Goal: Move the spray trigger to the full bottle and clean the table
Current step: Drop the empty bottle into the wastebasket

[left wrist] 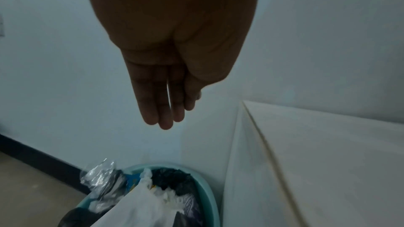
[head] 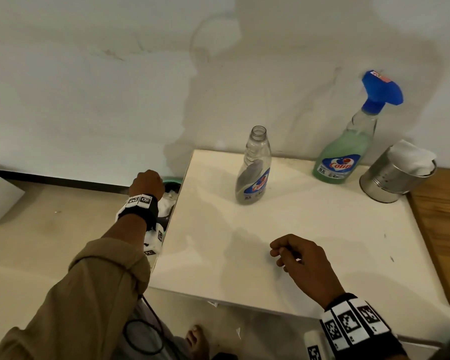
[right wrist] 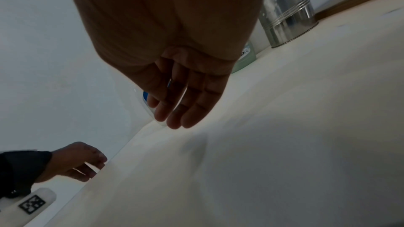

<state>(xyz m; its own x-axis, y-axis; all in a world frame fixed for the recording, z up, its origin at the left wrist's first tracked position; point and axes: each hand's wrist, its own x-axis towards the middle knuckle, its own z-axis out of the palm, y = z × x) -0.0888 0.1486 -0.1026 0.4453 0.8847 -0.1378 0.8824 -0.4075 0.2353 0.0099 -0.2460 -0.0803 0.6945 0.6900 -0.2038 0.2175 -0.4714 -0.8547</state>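
The full bottle (head: pixel 346 154) of green liquid stands at the back right of the white table (head: pixel 335 242), with the blue spray trigger (head: pixel 382 87) screwed on it. An empty clear bottle (head: pixel 253 167) with no cap stands upright at the table's back middle. My right hand (head: pixel 281 255) hovers over the table's front, fingers loosely curled, holding nothing; in the right wrist view my right hand (right wrist: pixel 172 118) shows relaxed fingers. My left hand (head: pixel 147 181) is past the table's left edge. In the left wrist view my left hand (left wrist: pixel 166 120) hangs empty with straight fingers above a teal bin (left wrist: pixel 205 189).
The bin holds crumpled white tissue (left wrist: pixel 144 201), clear wrap and a black liner. A metal tin (head: pixel 392 178) with white tissues stands at the table's back right, next to a wooden surface (head: pixel 442 224). A wall runs behind the table. A bare foot (head: pixel 196 339) is on the floor below.
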